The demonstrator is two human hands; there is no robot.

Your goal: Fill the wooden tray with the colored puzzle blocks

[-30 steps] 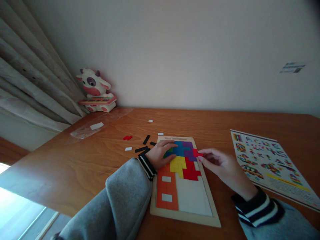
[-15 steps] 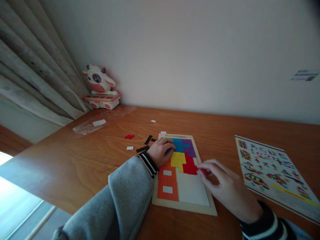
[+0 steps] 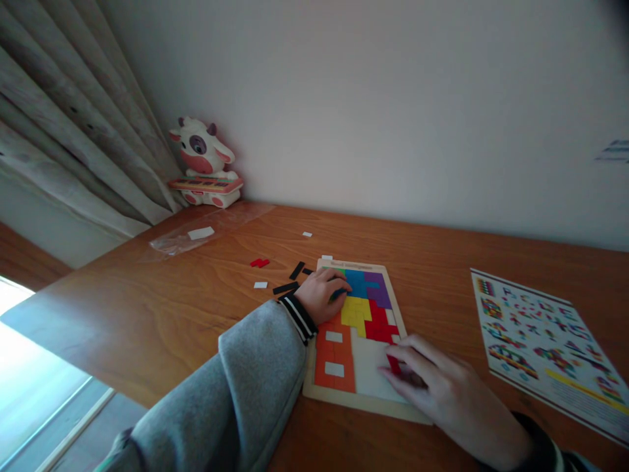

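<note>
Pale wall [image 3: 373, 118] behind a brown wooden table [image 3: 162, 301], draped curtain [image 3: 73, 131] at left.

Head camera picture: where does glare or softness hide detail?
In the head view, light washes out the lower-left edge and puts a sheen on the tabletop; in that same head view, lettering on the printed sheet is too soft to read.

The table [image 3: 196, 288] bears a puzzle board [image 3: 354, 399], printed sheet [image 3: 545, 344] and toy cow [image 3: 207, 164].

The left sleeve [image 3: 265, 357] is plain grey, loose and soft-looking, ending in a snug black cuff [image 3: 299, 318] with pale stripes; the right cuff [image 3: 538, 438] is black too, with a pale stripe.
</note>
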